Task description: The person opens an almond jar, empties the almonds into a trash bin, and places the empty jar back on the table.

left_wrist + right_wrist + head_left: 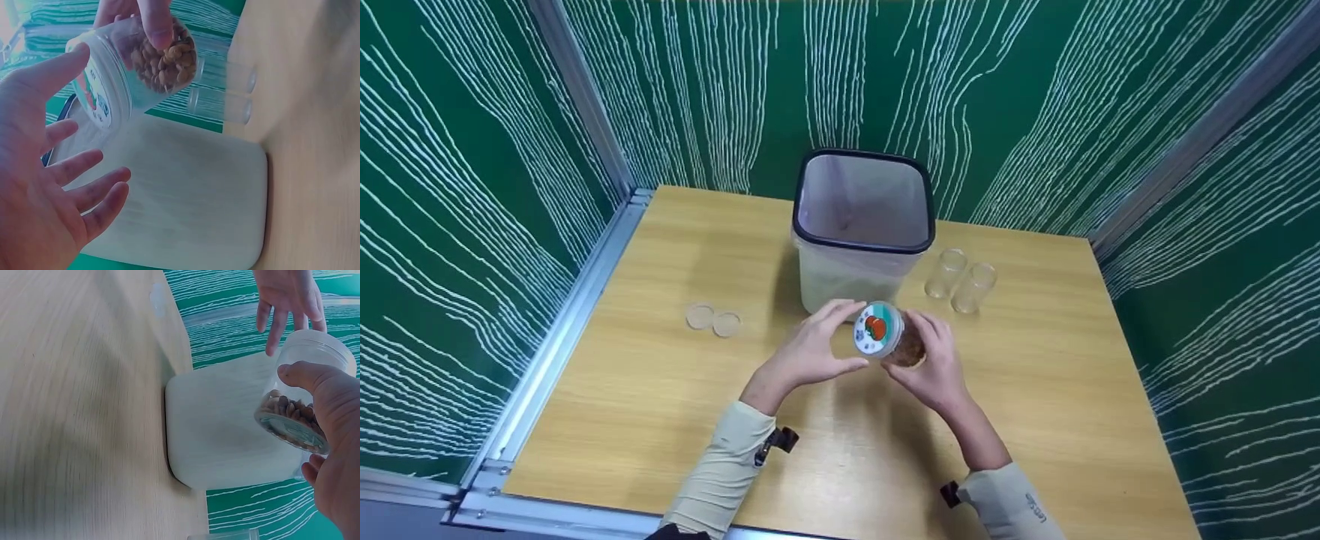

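Note:
A clear plastic jar (138, 64) is partly filled with small brown nut-like pieces (289, 413). Its lid (875, 328) bears a label with a red-orange picture on white and green. My right hand (934, 360) grips the jar by its body and holds it tilted above the table, the lid turned toward the left. Beside the lid, my left hand (810, 349) has its fingers spread apart. In the left wrist view the thumb tip overlaps the lid's rim, while the other fingers stand away from the jar.
Behind the hands stands a tall white bin (847, 277) with a dark rim, its top uncovered. Two small clear jars (945, 274) are on the wooden table (660, 420) to its right. Two clear round lids (700, 316) lie to the left. Green, white-streaked walls (780, 90) enclose the table.

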The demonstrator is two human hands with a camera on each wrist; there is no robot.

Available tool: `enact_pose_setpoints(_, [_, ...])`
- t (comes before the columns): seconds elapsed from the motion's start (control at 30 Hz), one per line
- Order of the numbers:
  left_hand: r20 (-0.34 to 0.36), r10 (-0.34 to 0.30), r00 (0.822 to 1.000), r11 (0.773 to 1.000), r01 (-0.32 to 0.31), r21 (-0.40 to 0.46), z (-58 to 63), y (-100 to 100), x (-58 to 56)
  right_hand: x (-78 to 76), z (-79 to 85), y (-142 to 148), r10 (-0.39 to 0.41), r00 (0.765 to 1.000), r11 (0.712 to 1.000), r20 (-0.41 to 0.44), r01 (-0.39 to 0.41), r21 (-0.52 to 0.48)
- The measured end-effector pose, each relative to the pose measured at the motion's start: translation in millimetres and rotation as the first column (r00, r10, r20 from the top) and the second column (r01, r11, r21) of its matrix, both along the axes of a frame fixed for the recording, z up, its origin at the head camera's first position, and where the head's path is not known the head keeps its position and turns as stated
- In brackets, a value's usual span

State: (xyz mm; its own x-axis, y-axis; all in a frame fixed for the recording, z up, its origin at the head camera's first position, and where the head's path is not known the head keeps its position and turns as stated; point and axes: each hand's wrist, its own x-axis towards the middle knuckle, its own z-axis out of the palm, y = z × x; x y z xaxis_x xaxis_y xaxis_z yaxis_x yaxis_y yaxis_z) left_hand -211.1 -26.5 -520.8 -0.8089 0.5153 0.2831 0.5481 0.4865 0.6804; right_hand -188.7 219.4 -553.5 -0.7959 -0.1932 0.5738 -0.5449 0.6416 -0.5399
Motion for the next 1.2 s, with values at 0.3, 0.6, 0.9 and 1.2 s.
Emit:
enact_pose_setpoints(0.3, [-0.011,-0.03,0.999,0.998,0.029,-0.052,-5.0,3.2,1.1,3.1,-3.8,-7.9,0.066,0.997,0.995,-0.025,-0.064,0.074])
enact_pose_setpoints(0.6, [-0.071,-0.072,0.995,0.997,0.069,-0.046,-3.3,5.5,-0.3,2.9,-2.4,-11.8,0.081,0.996,0.992,-0.024,-0.078,0.103])
enact_pose_setpoints(0.9, [-0.186,-0.079,0.979,0.995,0.068,-0.068,-4.9,5.3,3.7,3.2,-7.4,-7.0,0.147,0.989,0.981,0.008,-0.147,0.126])
enact_pose_setpoints(1.2, [-0.274,-0.09,0.957,0.989,0.055,-0.134,-2.4,10.7,10.5,4.4,-7.9,6.1,0.203,0.977,0.97,0.062,-0.209,0.121])
